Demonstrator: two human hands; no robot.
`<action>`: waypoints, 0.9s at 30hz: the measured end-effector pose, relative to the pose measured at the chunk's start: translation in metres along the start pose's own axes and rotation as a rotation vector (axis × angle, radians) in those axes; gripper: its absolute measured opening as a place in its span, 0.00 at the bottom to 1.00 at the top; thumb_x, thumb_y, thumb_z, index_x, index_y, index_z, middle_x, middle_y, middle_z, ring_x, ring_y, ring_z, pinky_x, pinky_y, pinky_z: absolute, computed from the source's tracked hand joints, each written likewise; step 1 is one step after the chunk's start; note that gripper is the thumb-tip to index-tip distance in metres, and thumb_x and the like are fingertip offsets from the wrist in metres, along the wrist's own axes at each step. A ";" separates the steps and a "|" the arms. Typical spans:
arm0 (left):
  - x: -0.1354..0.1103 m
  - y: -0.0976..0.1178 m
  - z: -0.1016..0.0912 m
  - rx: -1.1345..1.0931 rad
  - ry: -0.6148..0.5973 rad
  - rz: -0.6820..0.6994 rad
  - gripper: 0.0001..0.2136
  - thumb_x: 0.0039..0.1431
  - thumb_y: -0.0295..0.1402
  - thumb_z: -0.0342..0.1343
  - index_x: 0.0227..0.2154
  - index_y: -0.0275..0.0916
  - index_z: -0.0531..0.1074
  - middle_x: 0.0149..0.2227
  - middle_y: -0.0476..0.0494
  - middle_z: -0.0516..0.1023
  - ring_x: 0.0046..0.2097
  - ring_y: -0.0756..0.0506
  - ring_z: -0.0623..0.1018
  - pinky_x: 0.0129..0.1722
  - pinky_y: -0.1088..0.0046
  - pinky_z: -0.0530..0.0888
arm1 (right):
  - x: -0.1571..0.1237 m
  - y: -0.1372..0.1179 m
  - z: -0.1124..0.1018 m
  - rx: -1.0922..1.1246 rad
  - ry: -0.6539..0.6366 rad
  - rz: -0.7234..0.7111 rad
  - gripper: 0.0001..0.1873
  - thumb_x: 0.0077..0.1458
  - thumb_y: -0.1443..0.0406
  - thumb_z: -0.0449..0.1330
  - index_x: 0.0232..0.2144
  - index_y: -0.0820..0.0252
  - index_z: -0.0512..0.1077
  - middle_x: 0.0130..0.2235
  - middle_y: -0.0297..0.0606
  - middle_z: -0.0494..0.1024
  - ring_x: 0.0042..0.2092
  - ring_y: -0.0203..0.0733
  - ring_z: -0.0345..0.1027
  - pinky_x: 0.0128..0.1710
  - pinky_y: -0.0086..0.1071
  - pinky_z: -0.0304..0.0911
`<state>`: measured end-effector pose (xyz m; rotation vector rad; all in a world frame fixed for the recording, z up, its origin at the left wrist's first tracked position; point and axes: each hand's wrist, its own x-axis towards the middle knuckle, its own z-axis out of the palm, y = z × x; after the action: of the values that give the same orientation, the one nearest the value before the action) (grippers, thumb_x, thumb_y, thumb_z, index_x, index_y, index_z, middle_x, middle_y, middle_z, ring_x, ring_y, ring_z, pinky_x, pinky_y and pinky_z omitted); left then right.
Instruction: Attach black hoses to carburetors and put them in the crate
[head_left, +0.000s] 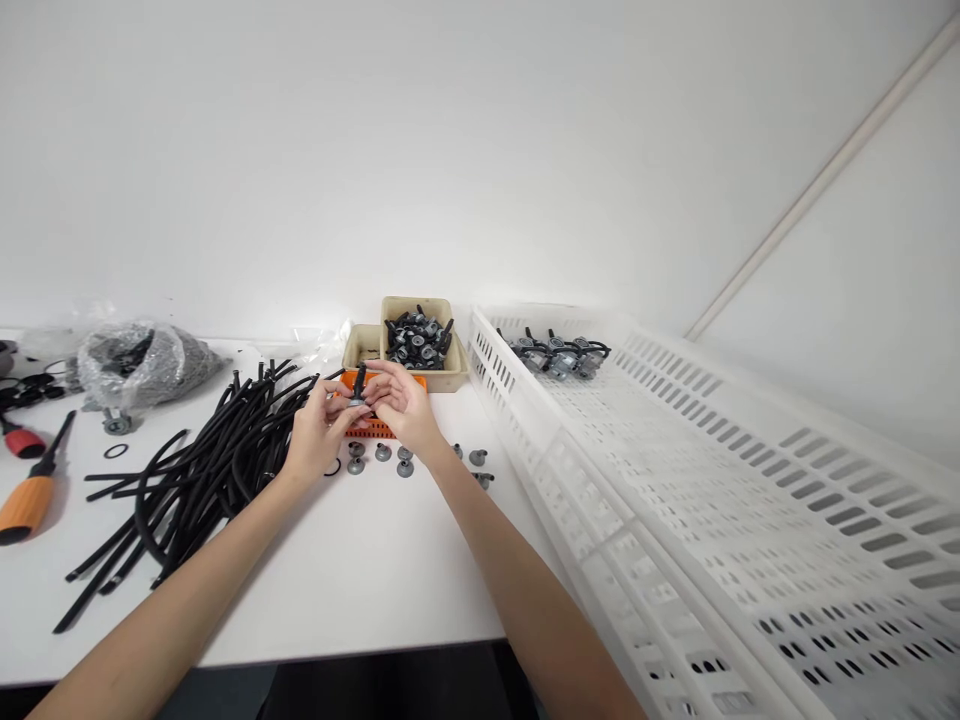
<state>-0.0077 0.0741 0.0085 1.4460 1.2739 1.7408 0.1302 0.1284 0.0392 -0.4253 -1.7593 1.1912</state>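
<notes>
I see both hands out in front, close together over the white table (360, 580). The left hand (319, 425) has its thumb and fingers pinched on a small black and gray part (360, 383). The black end of that part points up, and the gray bit sits low. The right hand (409, 410) is right beside it, fingers bent and close in around the part. I cannot tell if those fingers grip it too. The part is up above an orange basket (371, 428).

Just in front of the basket I see little gray pieces (382, 452) and a black ring (332, 467) on the table. A big pile of black tubes (217, 460) lies near the left hand. Behind the hands is a tan bin (450, 380) full of more parts. A long white crate (517, 400) stands to the right.
</notes>
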 end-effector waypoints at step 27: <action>0.000 -0.001 0.000 0.201 0.030 0.188 0.17 0.53 0.40 0.62 0.43 0.41 0.67 0.37 0.45 0.78 0.36 0.47 0.80 0.42 0.67 0.78 | 0.004 0.006 -0.001 -0.054 0.214 0.100 0.12 0.51 0.62 0.63 0.39 0.59 0.76 0.38 0.39 0.80 0.40 0.39 0.73 0.44 0.35 0.70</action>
<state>-0.0074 0.0745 0.0074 1.7077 1.4018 1.8016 0.1272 0.1347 0.0362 -0.6544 -1.6030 1.1251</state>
